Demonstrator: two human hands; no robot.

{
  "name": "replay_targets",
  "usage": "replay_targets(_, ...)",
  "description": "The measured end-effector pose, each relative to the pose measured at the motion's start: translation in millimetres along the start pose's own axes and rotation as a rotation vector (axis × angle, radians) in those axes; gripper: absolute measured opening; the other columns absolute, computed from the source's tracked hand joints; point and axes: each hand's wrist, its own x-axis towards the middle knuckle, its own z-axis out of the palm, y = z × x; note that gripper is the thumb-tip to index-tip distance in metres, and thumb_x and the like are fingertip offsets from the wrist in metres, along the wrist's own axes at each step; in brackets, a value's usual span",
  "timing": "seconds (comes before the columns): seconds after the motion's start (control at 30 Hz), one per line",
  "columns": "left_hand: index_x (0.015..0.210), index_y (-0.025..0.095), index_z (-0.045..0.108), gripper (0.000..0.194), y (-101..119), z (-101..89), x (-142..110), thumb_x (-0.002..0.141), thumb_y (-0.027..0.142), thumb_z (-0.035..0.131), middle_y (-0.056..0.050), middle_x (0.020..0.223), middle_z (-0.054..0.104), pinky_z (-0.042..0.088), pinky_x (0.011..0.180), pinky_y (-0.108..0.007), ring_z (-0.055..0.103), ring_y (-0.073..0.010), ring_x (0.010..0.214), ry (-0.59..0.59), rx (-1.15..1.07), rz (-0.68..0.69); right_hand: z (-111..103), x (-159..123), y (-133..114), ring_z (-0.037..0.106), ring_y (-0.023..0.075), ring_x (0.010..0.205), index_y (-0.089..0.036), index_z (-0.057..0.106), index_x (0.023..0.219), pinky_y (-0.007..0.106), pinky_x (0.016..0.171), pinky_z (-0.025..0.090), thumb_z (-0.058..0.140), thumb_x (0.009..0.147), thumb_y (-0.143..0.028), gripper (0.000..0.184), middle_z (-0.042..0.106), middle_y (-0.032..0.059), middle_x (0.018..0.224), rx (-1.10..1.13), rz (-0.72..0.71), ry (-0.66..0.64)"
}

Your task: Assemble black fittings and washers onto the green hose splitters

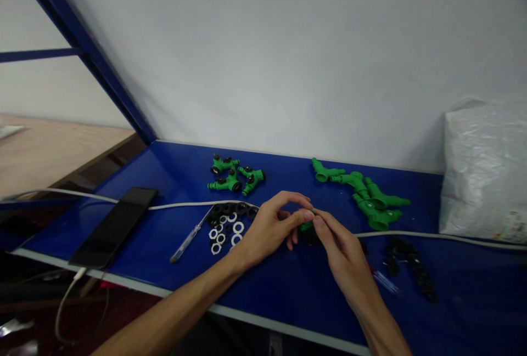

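Observation:
A green plastic hose connector (305, 226), mostly covered by fingers, is held between both hands above the blue table. My left hand (276, 223) grips it from the left, thumb and fingers bent around it. From the right, my right hand (336, 239) pinches the same connector near its top. Something dark shows just under it; I cannot make out what. Beside my left hand lie several white rings (220, 238) and black rings (222, 212). To the right of my right hand is a pile of small black parts (414, 265).
Green Y-shaped connectors with black fittings (226, 181) sit at the back left, plain green ones (373, 199) at the back right. A screwdriver (187, 242), a black phone (115, 227), a white cable (411, 234) and a clear-handled tool (386, 282) lie around. A plastic-wrapped bag (486, 169) stands far right.

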Motion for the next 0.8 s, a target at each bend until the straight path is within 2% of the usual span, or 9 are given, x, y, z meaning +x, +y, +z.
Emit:
replay_targets(0.07,0.124,0.019,0.065,0.046,0,0.3,0,0.091,0.052,0.067,0.002,0.069,0.064,0.046,0.040,-0.017,0.057,-0.0084,0.044,-0.056,-0.029,-0.053,0,0,-2,0.067,0.0230,0.101,-0.028,0.073,0.123,0.030,0.090,0.050,0.054,0.098,-0.055,0.041,0.076,0.0023,0.114,0.014,-0.012,0.008)
replay_targets(0.13,0.130,0.019,0.063,0.050,-1,0.7,0,0.093,0.053,0.063,0.003,0.061,0.063,0.049,0.043,-0.018,0.062,-0.0113,0.047,-0.115,-0.059,-0.082,-1,-1,-3,0.067,0.0233,0.098,-0.028,0.074,0.121,0.029,0.086,0.051,0.054,0.098,-0.055,0.041,0.076,0.0024,0.109,0.000,-0.005,0.031)
replay_targets(0.27,0.127,0.019,0.068,0.049,-4,2.1,0,0.092,0.053,0.065,-0.004,0.083,0.073,0.057,0.054,-0.023,0.070,-0.0133,0.058,-0.171,-0.161,-0.133,-2,-3,0,0.066,0.0237,0.086,-0.025,0.078,0.114,0.029,0.073,0.049,0.054,0.097,-0.058,0.044,0.076,0.0032,0.092,-0.048,0.013,0.073)
replay_targets(0.43,0.124,0.016,0.069,0.055,-4,3.7,1,0.086,0.056,0.071,-0.005,0.083,0.074,0.061,0.061,-0.026,0.073,-0.0159,0.063,-0.205,-0.266,-0.168,-2,-3,6,0.067,0.0229,0.090,-0.024,0.080,0.108,0.028,0.077,0.050,0.058,0.096,-0.056,0.040,0.077,0.0022,0.093,0.021,-0.018,0.102)
replay_targets(0.57,0.120,0.014,0.068,0.055,-4,4.0,2,0.086,0.056,0.072,-0.006,0.084,0.074,0.061,0.062,-0.025,0.074,-0.0161,0.063,-0.207,-0.297,-0.156,-2,-3,8,0.065,0.0200,0.083,-0.025,0.080,0.105,0.027,0.074,0.049,0.059,0.097,-0.053,0.036,0.075,0.0001,0.084,0.034,-0.029,0.111)
replay_targets(0.8,0.114,0.015,0.066,0.053,-9,1.8,2,0.086,0.060,0.070,-0.006,0.083,0.073,0.062,0.063,-0.027,0.075,-0.0174,0.065,-0.245,-0.315,-0.162,-1,-4,10,0.067,0.0198,0.089,-0.026,0.081,0.104,0.029,0.082,0.048,0.061,0.098,-0.048,0.030,0.078,0.0000,0.099,0.051,-0.025,0.092)
